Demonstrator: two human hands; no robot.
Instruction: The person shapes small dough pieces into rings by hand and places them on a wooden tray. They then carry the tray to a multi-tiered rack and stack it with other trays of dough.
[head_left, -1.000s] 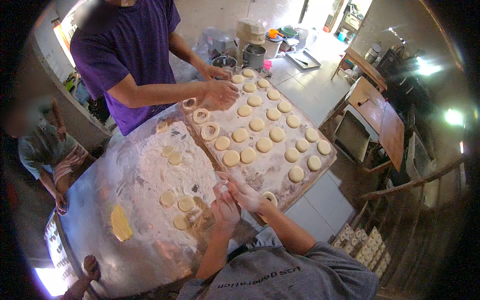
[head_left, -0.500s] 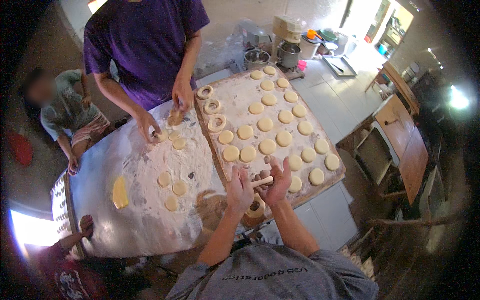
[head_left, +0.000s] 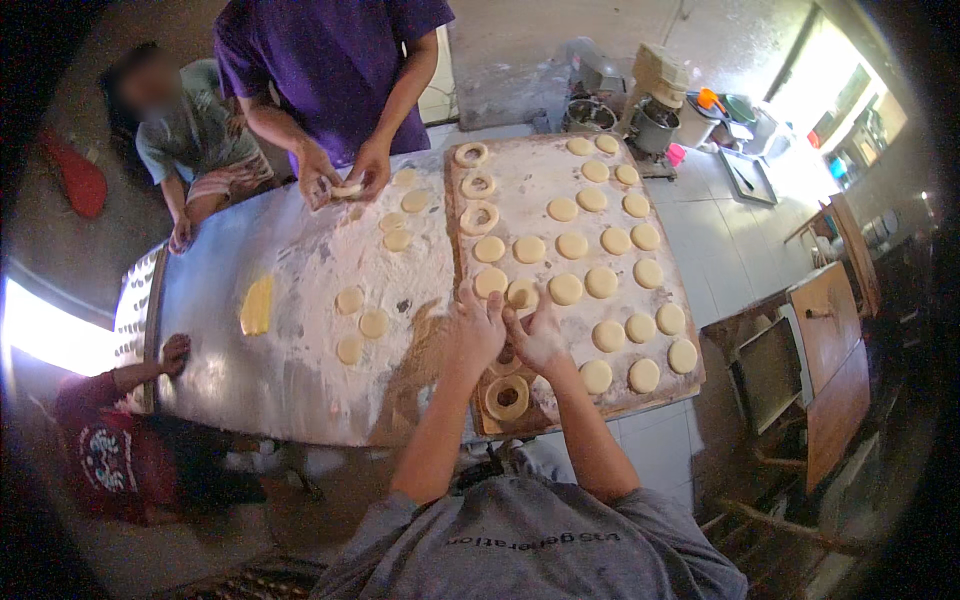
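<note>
"How far along am I?"

"Judging by what's showing, you're only partway. Three dough rings (head_left: 467, 186) are lying along the floured board's (head_left: 520, 180) 10 o'clock edge, another ring (head_left: 491, 398) at 7. Many whole dough rounds (head_left: 640, 328) are sitting unpierced, mostly from 12 to 5."

"And my grip?"

"At 8 o'clock, your left hand (head_left: 478, 328) and right hand (head_left: 538, 335) are leaning inward, fingers bent, thumbs nearly meeting. One round (head_left: 522, 294) is lying between your fingertips; I can't tell whether you're grasping it."

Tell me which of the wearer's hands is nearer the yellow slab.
Left. The left hand is to the right of the yellow slab, across the floured tabletop; the right hand is farther right, beyond the left.
</note>
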